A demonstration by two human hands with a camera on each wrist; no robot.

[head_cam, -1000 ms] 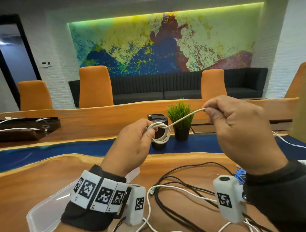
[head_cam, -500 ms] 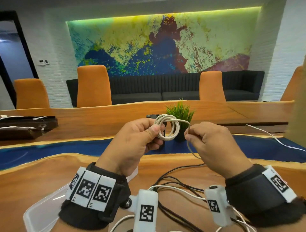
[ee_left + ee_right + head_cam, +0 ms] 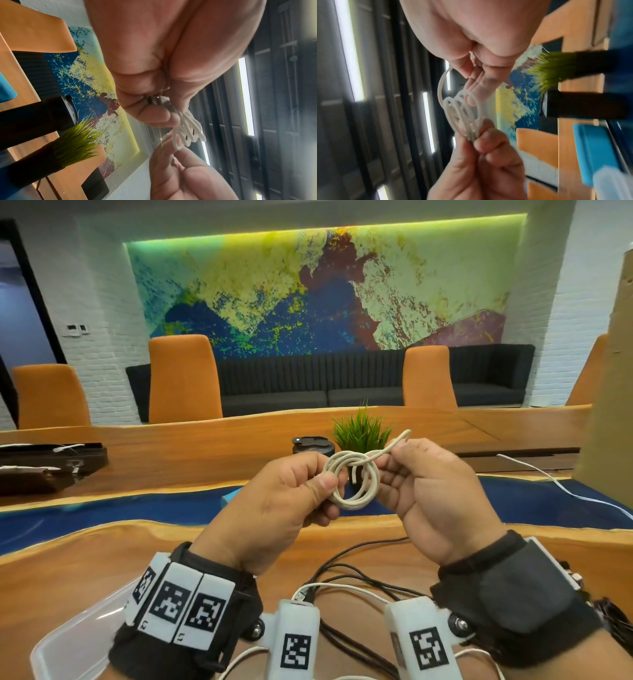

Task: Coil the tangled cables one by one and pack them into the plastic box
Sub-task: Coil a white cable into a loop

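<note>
**Securing the tail of a white coil**

Orange chairs and a bright mural back a long wooden table [image 3: 102,559], above which both hands work in the air. Thumb and fingers of the left hand [image 3: 274,508] clamp one side of the coiled white cable [image 3: 352,484]; the right hand [image 3: 438,494] pinches its free tail just beside the loops. To finish well, I judge the tail should pass through the ring and be drawn snug while the left pinch keeps the turns stacked. Below, tangled black and white cables [image 3: 349,583] lie on the wood, with the plastic box [image 3: 68,645] at the near left. Only the left wrist view reveals a metal connector [image 3: 159,100] tucked under the fingers; the right wrist view shows the separate turns fanned apart.
</note>
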